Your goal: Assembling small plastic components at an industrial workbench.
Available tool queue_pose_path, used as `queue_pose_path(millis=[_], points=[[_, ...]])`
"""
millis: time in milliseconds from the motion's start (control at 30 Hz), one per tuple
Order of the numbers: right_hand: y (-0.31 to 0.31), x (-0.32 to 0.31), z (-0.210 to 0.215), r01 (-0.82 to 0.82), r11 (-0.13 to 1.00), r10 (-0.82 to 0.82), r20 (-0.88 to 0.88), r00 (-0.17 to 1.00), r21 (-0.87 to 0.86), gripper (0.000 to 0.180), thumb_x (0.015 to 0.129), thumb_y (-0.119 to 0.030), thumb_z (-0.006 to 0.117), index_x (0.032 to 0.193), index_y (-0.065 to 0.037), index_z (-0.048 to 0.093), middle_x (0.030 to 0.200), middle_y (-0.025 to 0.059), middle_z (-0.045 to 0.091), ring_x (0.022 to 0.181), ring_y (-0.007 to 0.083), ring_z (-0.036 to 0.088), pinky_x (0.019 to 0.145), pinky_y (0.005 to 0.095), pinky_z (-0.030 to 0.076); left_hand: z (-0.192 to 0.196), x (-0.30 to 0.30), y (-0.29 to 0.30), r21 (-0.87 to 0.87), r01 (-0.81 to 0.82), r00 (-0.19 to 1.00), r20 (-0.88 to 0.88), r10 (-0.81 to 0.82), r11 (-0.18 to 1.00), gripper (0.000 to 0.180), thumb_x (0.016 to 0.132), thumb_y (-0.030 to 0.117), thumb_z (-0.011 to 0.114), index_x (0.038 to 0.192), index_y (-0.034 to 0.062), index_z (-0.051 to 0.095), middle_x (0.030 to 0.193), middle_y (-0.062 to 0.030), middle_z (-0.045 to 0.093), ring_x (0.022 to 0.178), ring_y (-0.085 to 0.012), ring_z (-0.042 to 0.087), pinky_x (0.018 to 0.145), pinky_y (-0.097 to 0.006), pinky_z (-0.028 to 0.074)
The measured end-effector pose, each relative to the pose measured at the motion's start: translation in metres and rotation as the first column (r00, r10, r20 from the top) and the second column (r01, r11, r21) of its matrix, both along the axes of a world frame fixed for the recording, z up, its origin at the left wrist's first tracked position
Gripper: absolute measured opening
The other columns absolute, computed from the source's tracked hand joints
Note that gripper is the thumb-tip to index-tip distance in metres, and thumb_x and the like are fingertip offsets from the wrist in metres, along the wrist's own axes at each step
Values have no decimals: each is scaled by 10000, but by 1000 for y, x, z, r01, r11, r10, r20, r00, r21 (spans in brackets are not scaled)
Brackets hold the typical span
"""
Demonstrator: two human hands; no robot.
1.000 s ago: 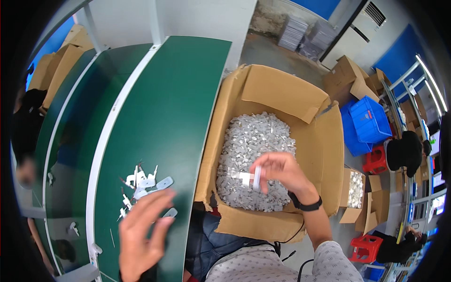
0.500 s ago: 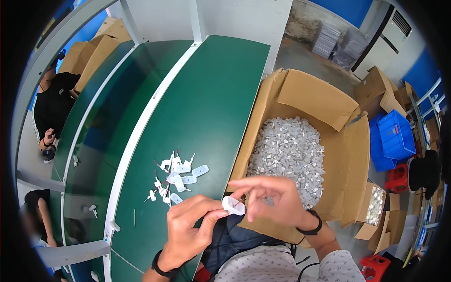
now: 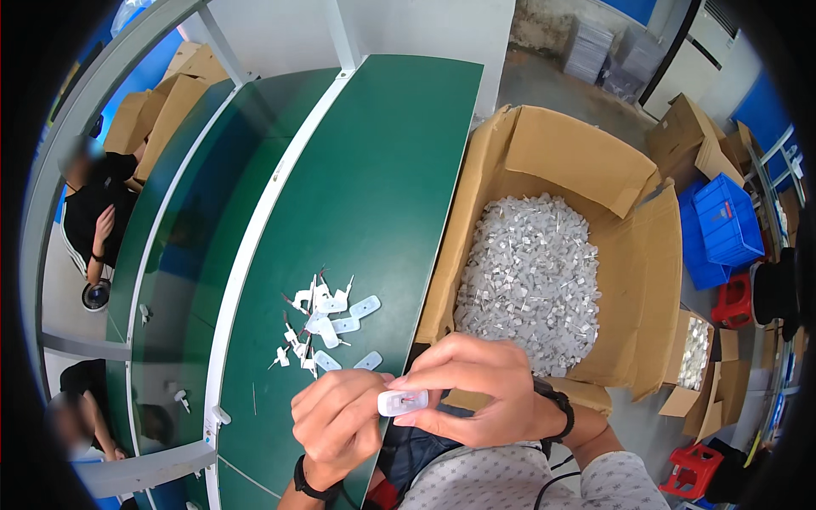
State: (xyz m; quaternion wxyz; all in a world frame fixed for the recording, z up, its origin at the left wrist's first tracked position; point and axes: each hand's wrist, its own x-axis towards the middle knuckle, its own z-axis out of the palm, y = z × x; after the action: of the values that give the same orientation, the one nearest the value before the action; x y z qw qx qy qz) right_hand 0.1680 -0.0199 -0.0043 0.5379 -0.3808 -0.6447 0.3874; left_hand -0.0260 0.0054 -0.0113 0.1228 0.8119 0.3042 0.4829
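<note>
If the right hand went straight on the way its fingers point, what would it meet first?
Most likely the left hand, close ahead on the left, beside the white casing that the right hand pinches; depth is unclear, so the hands may already touch.

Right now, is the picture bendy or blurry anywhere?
In the head view, the edges of the green table curve, fisheye-style, and the corners are black; same head view, two co-workers' heads at left are smudged, but the white part in the right fingers looks clearer.
</note>
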Motion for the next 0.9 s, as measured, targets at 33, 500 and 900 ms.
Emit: queue_pose_path(millis=[33,500,900], points=[[0,-1,-1,2,999,-2,1,1000,46,273,752,-30,877,1006,-29,777,930,82,712,683,116,707,593,232,536,-1,0,-1,29,-17,1000,0,17,999,255,608,-133,631,821,-9,698,765,-90,689,634,-242,680,538,-307,533],[8,7,-6,-131,983,139,-50,989,128,263,727,-43,890,973,-52,795,888,74,722,699,161,705,586,250,530,3,-5,-8,23,20,997,-72,-19,1000,189,639,-47,649,811,11,702,746,-80,686,609,-236,655,580,-314,528],[2,-3,-13,-88,990,97,-83,992,106,264,721,-27,886,969,-35,796,867,97,725,685,168,709,575,251,534,3,-7,-12,13,-13,998,-59,14,1000,206,616,-84,652,801,-7,699,749,-90,691,611,-236,657,572,-308,529]])
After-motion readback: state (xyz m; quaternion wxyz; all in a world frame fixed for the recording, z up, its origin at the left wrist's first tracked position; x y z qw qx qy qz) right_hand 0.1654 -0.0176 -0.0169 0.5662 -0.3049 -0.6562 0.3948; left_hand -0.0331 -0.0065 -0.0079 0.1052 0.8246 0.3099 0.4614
